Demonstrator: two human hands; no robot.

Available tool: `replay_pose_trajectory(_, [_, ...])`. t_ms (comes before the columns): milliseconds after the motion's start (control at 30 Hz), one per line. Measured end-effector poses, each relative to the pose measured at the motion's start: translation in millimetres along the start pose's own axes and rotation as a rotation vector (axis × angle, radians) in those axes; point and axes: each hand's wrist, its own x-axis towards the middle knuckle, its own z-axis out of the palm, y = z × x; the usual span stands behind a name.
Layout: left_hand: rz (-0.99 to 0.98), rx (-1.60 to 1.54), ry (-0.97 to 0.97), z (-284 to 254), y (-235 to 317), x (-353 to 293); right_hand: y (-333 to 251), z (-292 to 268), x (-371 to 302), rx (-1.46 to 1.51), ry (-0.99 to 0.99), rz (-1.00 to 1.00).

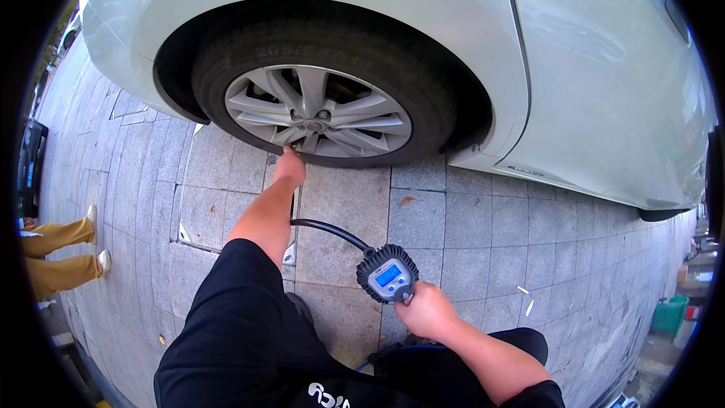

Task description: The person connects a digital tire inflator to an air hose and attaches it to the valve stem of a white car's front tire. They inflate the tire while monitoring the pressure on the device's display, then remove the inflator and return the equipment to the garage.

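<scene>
While my right hand (427, 310) wraps closed around the handle end of the gauge (387, 272), my left hand (289, 166) is right down at the lower edge of the silver rim (313, 127), fingers drawn together, and whatever they might be pinching is hidden, so I can't tell. Gauge up off the paving (461, 219), out in front of me; tyre (434, 106) standing at the paving's far edge, under the car (596, 83).

Doing this well, I'd say, means a quiet right wrist, the blue display (390, 276) turned up to me, and the black hose (332, 228) in a loose curve with no tug on it. Left fingers should push straight, not skewed, and my knuckles want care beside those spokes.

Now the count: one gauge, one hose that I can see, its far end lost behind my left forearm; one wheel, one car beside me, two white slips (529, 308) on the paving, one person in tan trousers (60, 238), two pale shoes (104, 263).
</scene>
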Motion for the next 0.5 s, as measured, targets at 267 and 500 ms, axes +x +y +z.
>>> replay_pose_trajectory(267, [0.009, 0.01, -0.019, -2.6, 0.2, -1.8, -0.1, 1.1, 0.9, -0.013, -0.004, 0.008])
replay_pose_trajectory(500, [0.009, -0.004, 0.0, 1.2, -1.8, 0.7, 2.7, 2.0, 2.0, 0.003, -0.013, 0.001])
